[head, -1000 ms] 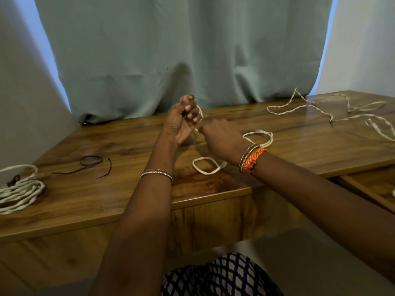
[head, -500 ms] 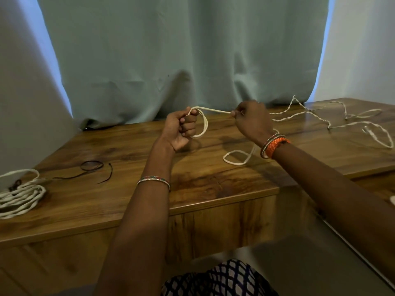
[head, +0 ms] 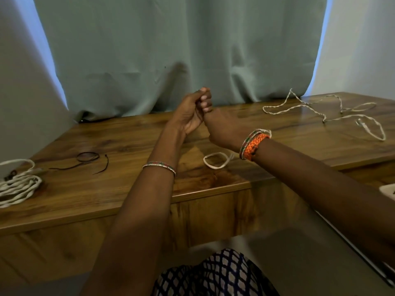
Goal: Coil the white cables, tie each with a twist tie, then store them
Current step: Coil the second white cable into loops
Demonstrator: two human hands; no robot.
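Note:
My left hand (head: 192,112) is raised over the wooden desk (head: 128,189), fingers curled shut around the white cable, which is mostly hidden inside the fist. My right hand (head: 222,129) presses against it from the right, fingers closed on the same cable. A loop of that white cable (head: 215,160) lies on the desk just below my right wrist, and a bit of it shows behind the orange bracelet. A second, twisted white cable (head: 320,112) sprawls loose at the far right. A coiled white cable (head: 17,184) rests at the left edge. Dark twist ties (head: 87,157) lie left of centre.
A grey-green curtain (head: 181,50) hangs right behind the desk. At the right a lower wooden part like an open drawer (head: 367,174) sticks out, with a pale object (head: 388,190) at the frame edge. My lap is below the desk front.
My right hand, which had stretched the cable out to the right, has come back against my left hand. The loop on the desk has been drawn closer and smaller.

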